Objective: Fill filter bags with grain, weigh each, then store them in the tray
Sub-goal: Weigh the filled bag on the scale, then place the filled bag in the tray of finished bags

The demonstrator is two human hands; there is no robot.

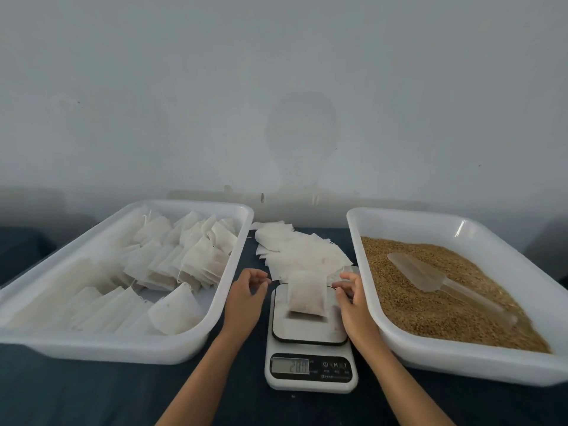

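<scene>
Filled filter bag (306, 295) on kitchen scale (310, 348); left hand (246, 298) and right hand (353, 299) flank it, fingers loosely curled, holding nothing.

Glossy white plastic trays (399, 219), matt papery filter bags (305, 295), a translucent plastic scoop (430, 279) in rough grain (399, 290).

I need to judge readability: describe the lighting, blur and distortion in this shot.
Head view: dim, flat light; a soft head-shaped shadow on the wall; wide-angle bending of both trays' rims; glare streak on the grain tray's far corner; scale display digits smeared, barely legible.
</scene>
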